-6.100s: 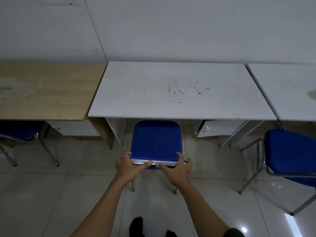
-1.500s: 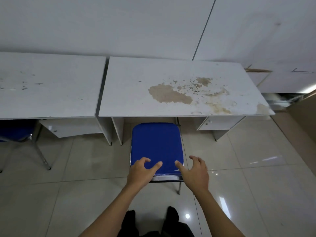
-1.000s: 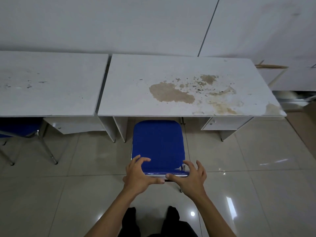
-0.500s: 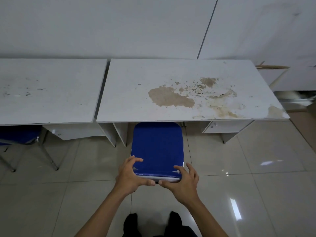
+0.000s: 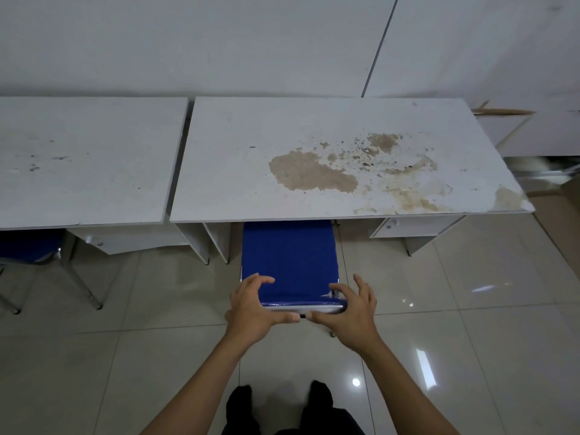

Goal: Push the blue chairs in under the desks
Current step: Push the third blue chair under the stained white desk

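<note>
**— How far along am I?**

I have both hands on the top of the blue chair [image 5: 288, 262] at the stained desk [image 5: 251, 183]. My left hand [image 5: 251, 304] wraps the left end of the backrest, fingers curled over the front and thumb along the near edge. My right hand [image 5: 348, 304] takes the right end the same way, fingers looser and partly spread. The far part of the chair sits under the desk's near edge, between its white side panels; the backrest stands out on the near side. I judge this one almost in, with a last short push left.

**— And the others?**

To the left, a second blue chair [image 5: 28, 246] sits under the neighbouring desk [image 5: 88, 171], only part of it in view, so I can't tell if it is fully home. I see no other chair from here.

**— What are you handling?**

Blue woven padding, rounded corners, with a bright chrome rail along the near top edge. The desk is flat white laminate, its skin peeled to brown patches on the right. The floor [image 5: 470, 340] is glossy pale tile, so I expect the legs to slide easily.
</note>
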Available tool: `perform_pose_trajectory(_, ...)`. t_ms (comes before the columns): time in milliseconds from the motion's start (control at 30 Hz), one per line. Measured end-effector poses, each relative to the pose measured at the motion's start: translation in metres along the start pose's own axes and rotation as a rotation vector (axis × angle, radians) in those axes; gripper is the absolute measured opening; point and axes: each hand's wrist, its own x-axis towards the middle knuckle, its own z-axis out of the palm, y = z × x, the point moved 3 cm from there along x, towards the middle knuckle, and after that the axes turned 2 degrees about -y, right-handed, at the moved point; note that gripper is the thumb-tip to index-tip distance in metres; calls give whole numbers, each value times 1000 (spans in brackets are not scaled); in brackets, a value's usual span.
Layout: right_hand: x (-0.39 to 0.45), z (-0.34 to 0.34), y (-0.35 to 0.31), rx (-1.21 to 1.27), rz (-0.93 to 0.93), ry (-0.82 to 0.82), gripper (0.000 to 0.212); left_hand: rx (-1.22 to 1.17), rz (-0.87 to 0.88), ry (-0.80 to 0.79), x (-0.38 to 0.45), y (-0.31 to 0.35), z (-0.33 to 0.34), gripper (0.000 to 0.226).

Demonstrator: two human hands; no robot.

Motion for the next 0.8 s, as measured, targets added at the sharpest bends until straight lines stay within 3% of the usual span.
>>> perform_pose_trajectory(400, 107, -18, -45, -13, 27, -42, 93, -46, -41, 23, 98, 44, -29, 123)
perform_pose_trajectory(800, 180, -30, -75, -59, 33, -44, 91, -19, -73, 72, 163, 73, -48, 123)
